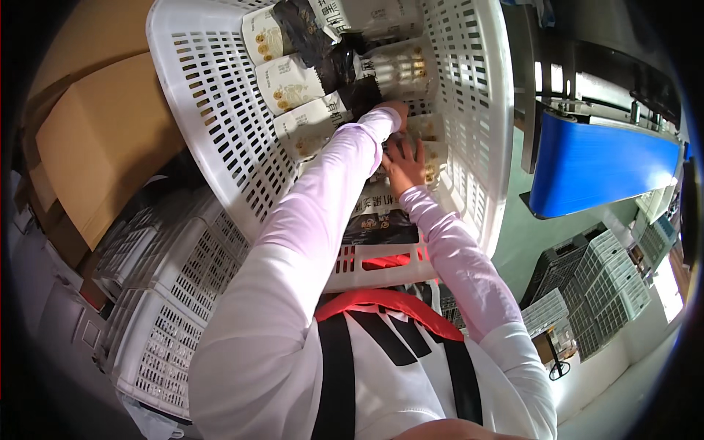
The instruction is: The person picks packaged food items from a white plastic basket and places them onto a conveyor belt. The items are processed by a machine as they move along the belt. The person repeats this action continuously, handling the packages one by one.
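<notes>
Both of my sleeved arms reach down into a white perforated plastic basket (498, 132). Inside it, printed white-and-black food packets (291, 85) lie in rows, some overlapping. My left hand (397, 113) is among the packets near the middle, beside a black packet end (360, 98); its fingers are mostly hidden. Just nearer to me, my right hand (406, 165) has its fingers spread over packets at the right side of the row. A packet with a black lower part (379, 226) lies by the near basket wall.
Cardboard boxes (110, 148) stand at the left, above stacked white crates (170, 330). A conveyor with a blue belt (605, 165) is at the right, and grey and black crates (599, 297) stand on the floor beyond. A red collar or strap crosses my chest.
</notes>
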